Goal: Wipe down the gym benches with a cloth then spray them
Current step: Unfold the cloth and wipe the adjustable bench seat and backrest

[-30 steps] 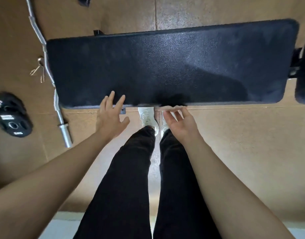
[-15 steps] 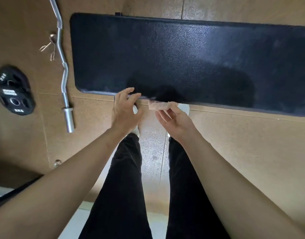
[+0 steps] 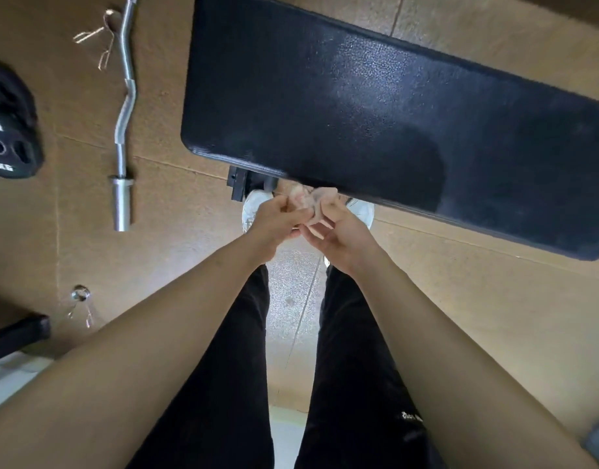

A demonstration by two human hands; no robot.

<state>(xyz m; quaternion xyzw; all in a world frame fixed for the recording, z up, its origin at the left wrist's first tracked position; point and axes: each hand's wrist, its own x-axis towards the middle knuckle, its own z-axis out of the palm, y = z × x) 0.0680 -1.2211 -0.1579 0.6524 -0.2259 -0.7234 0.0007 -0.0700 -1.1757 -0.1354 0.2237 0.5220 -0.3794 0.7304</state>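
Cloth (image 3: 306, 199), small, pale and crumpled, hangs between the person's two hands, just in front of the near edge of the bench (image 3: 376, 106). The left hand (image 3: 274, 221) grips its left side with curled fingers (image 3: 288, 211). The right hand (image 3: 342, 235) pinches its right side, fingers (image 3: 327, 208) bent round the fabric and palm turned partly up. The hands meet, or nearly meet, below the cloth. The top of the cloth overlaps the bench rim in this view, and whether it touches the pad cannot be told. The bench is a long black padded slab with a pebbled skin, running from upper left to the right edge, with a sheen across its middle and a dark shadow on its near part. A black bracket (image 3: 237, 186) shows under its near left corner. Two white shoes (image 3: 252, 206) stand on the brown floor (image 3: 494, 316) partly under the bench edge, with black trousers (image 3: 237, 367) nearer the camera. On the floor to the left lie a chrome curl bar (image 3: 124, 106), a black weight plate (image 3: 10, 130) marked 5KG at the frame edge, and a wire clip (image 3: 95, 35) beside the bar's far part. A second clip (image 3: 80, 302) lies nearer, just beside a dark block (image 3: 17, 333).
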